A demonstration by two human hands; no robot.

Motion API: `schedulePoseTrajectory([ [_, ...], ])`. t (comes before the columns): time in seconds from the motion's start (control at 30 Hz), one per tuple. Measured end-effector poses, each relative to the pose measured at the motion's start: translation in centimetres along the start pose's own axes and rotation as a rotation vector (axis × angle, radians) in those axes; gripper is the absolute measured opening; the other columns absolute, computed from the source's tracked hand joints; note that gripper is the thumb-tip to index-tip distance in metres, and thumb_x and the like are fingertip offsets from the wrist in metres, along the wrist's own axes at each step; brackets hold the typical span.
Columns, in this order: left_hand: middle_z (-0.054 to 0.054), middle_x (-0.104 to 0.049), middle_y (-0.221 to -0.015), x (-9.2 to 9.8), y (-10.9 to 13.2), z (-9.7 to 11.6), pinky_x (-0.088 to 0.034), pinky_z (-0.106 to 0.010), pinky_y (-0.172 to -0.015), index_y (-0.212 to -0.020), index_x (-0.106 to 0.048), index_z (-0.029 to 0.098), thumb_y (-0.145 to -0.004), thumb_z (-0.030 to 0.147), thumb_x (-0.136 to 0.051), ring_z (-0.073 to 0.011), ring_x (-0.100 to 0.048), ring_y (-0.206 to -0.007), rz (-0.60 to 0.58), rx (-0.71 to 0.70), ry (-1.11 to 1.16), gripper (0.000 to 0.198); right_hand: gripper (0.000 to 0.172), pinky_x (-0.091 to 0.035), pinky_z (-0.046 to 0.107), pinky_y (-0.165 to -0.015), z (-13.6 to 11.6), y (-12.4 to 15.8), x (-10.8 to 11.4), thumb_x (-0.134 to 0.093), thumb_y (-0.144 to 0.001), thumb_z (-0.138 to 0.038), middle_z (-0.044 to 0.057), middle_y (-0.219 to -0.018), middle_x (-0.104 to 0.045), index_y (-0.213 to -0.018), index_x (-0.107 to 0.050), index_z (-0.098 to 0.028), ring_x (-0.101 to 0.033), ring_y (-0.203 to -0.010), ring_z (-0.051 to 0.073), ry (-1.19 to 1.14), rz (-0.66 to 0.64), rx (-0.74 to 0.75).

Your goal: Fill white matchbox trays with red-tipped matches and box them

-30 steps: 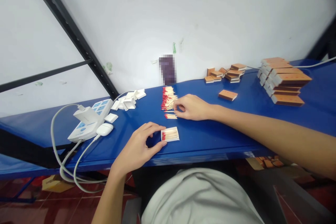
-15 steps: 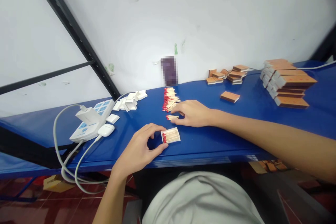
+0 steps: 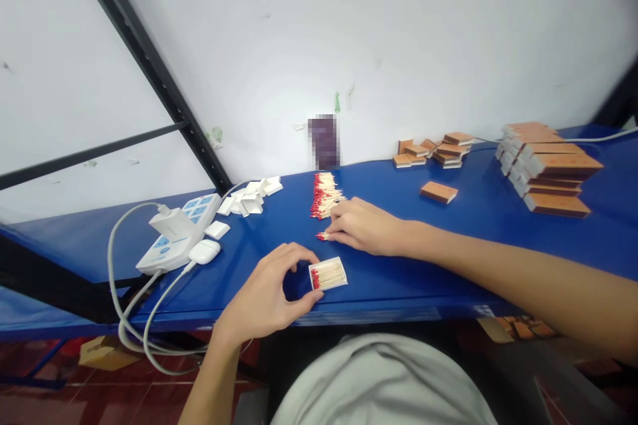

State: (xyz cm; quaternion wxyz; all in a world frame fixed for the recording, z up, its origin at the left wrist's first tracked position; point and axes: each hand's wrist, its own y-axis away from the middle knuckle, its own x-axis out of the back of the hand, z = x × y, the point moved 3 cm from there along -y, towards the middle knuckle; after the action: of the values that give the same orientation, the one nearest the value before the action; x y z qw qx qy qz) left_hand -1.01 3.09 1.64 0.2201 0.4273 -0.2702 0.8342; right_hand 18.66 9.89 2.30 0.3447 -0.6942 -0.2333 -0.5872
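Right hand (image 3: pixel 366 226) newly narrowed on a mostly hidden match bundle (image 3: pixel 321 236); left hand (image 3: pixel 264 289) clasping white tray (image 3: pixel 343 270)

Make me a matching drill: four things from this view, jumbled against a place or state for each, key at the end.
1. left hand
2. right hand
3. power strip
4. lone matchbox

A. orange, lying apart from the matchbox stack
B. thumb and finger at one end of the matchbox tray
C. left of the loose white trays
D. fingertips over a small group of matches

Pairs: 1-B, 2-D, 3-C, 4-A
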Motion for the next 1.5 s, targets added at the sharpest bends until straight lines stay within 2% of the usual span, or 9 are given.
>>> schedulePoseTrajectory([
  [0.1,-0.002,-0.063,-0.107,0.0,0.0,0.1,-0.046,-0.034,-0.086,-0.110,-0.058,0.025,-0.087,0.025,-0.068,-0.0191,-0.055,-0.090,-0.002,-0.004,0.004,0.025,0.033,-0.035,0.035,-0.085,-0.4,0.0,0.1,-0.046,-0.101,-0.029,0.011,-0.099,-0.069,-0.099,-0.077,-0.020,-0.060,-0.097,0.022,0.044,-0.011,0.018],
  [0.27,-0.003,-0.064,-0.109,0.0,0.0,0.1,-0.047,-0.035,-0.087,-0.110,-0.060,0.025,-0.087,0.029,-0.068,-0.0200,-0.057,-0.090,0.002,0.005,-0.008,0.024,0.038,-0.041,0.033,-0.082,-0.6,0.1,0.0,-0.043,-0.102,-0.032,0.014,-0.098,-0.069,-0.094,-0.074,-0.012,-0.063,-0.092,0.022,0.044,-0.018,0.047],
  [0.53,-0.001,-0.064,-0.111,0.0,-0.2,-0.2,-0.046,-0.035,-0.092,-0.110,-0.062,0.026,-0.087,0.028,-0.068,-0.0199,-0.058,-0.096,-0.010,0.012,0.008,0.024,0.032,-0.046,0.030,-0.083,-0.3,0.2,-0.2,-0.045,-0.101,-0.032,0.013,-0.103,-0.067,-0.097,-0.070,-0.012,-0.063,-0.091,0.020,-0.061,0.000,0.045],
  [0.77,-0.002,-0.063,-0.113,0.0,-0.1,-0.1,-0.045,-0.035,-0.091,-0.111,-0.061,0.027,-0.088,0.030,-0.068,-0.0200,-0.057,-0.097,-0.015,0.026,0.018,0.024,0.028,-0.041,0.036,-0.088,-0.6,0.2,-0.2,-0.048,-0.100,-0.023,0.011,-0.101,-0.071,-0.099,-0.074,-0.015,-0.064,-0.099,0.023,-0.052,0.007,0.064],
  [0.87,-0.001,-0.063,-0.112,0.0,-0.1,-0.1,-0.045,-0.034,-0.089,-0.112,-0.061,0.027,-0.089,0.029,-0.068,-0.0194,-0.056,-0.096,-0.015,0.022,0.016,0.025,0.027,-0.039,0.038,-0.090,-0.8,0.3,-0.2,-0.049,-0.100,-0.024,0.011,-0.098,-0.073,-0.101,-0.074,-0.015,-0.064,-0.097,0.022,-0.058,0.038,0.048],
  [1.0,-0.001,-0.063,-0.111,0.0,0.0,-0.2,-0.046,-0.032,-0.085,-0.113,-0.061,0.026,-0.089,0.029,-0.068,-0.0183,-0.056,-0.092,-0.015,0.027,0.016,0.025,0.030,-0.042,0.035,-0.086,-0.7,0.3,-0.4,-0.048,-0.100,-0.031,0.012,-0.102,-0.071,-0.107,-0.072,-0.013,-0.064,-0.097,0.023,-0.127,0.065,0.034],
  [1.23,-0.001,-0.064,-0.112,0.0,-0.1,-0.2,-0.046,-0.032,-0.086,-0.112,-0.062,0.027,-0.089,0.030,-0.069,-0.0185,-0.056,-0.092,-0.008,0.025,0.009,0.025,0.027,-0.045,0.031,-0.081,-0.2,0.3,-0.9,-0.049,-0.099,-0.029,0.011,-0.102,-0.066,-0.098,-0.072,-0.015,-0.062,-0.092,0.020,-0.227,0.039,-0.007],
  [1.5,-0.001,-0.064,-0.113,-0.1,-0.2,-0.3,-0.046,-0.032,-0.086,-0.112,-0.062,0.026,-0.089,0.030,-0.068,-0.0185,-0.056,-0.094,-0.011,0.021,0.015,0.025,0.025,-0.046,0.034,-0.084,-0.5,0.3,-0.5,-0.047,-0.099,-0.024,0.012,-0.100,-0.068,-0.098,-0.070,-0.013,-0.063,-0.093,0.022,-0.120,0.015,0.060],
])
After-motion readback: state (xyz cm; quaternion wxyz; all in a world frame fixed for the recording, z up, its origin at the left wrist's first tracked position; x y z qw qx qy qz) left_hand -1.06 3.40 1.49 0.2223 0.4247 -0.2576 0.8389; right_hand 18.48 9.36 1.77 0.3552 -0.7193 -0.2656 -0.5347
